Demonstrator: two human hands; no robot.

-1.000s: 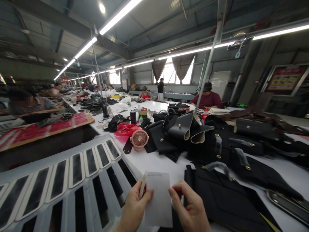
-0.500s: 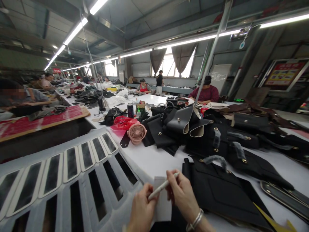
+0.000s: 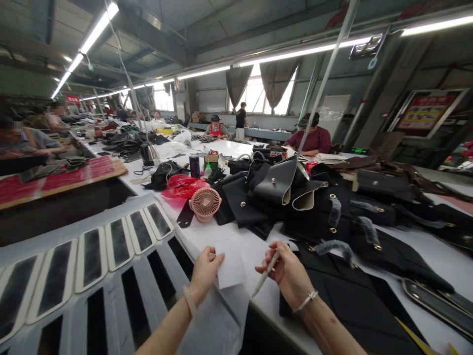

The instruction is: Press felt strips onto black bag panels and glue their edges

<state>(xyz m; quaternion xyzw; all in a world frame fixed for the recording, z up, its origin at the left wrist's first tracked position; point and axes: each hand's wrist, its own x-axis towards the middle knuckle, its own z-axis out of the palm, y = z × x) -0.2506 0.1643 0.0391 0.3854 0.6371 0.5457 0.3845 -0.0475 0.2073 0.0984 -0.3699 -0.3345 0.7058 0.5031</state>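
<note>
My left hand (image 3: 207, 271) is closed on the left edge of a small white card (image 3: 231, 264), held above the near edge of the white table. To its right, my right hand (image 3: 283, 266) grips a pale pen (image 3: 266, 273), whose tip points down and to the left. A gap separates the pen from the card. Left of my left hand lie pale frames with dark centres (image 3: 90, 259) in a row. Black leather pieces (image 3: 332, 291) lie beside and below my right hand.
A pink fan (image 3: 205, 203) stands ahead, beside a red plastic bag (image 3: 185, 186). Black bags (image 3: 273, 182) are piled at centre right. A yellow strip (image 3: 412, 335) lies at the lower right. Several people sit or stand farther back.
My hands have moved apart. The card is now in my left hand, off to the left, and the pen, earlier between both hands, is in my right hand alone, pointing downward.
</note>
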